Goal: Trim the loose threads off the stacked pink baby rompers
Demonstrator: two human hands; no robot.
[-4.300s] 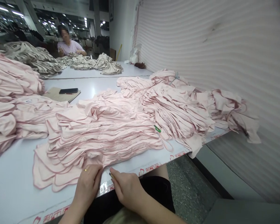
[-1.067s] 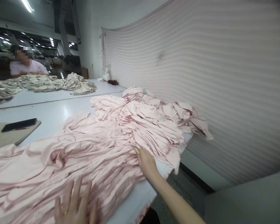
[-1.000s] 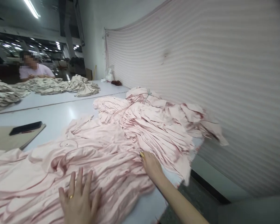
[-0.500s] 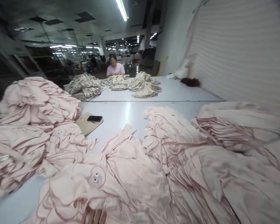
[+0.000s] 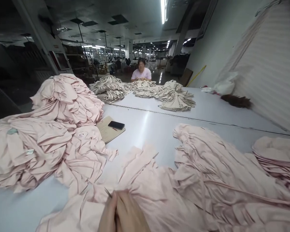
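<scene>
At the bottom centre my left hand (image 5: 108, 214) and my right hand (image 5: 131, 212) are pressed together, both closed, over a pink garment (image 5: 157, 193) lying on the table. My left hand pinches the garment's fabric. A thin pointed metal tool (image 5: 108, 192) sticks out to the upper left past the fingertips. It seems to come from my right hand, but its grip is hidden. The garment spreads away from the hands, with a narrow strip reaching up the table.
Heaped pink garments (image 5: 62, 96) lie left, more pink garments (image 5: 215, 154) right, and a folded stack (image 5: 277, 151) far right. A phone (image 5: 116, 125) rests on a notebook (image 5: 106, 133). Across the pale table (image 5: 145, 129), a person (image 5: 141, 73) sits behind beige garments (image 5: 176, 96).
Both hands now show together on the fabric, where one hand's fingers showed before. The face print on the near garment is out of sight. My view has swung left.
</scene>
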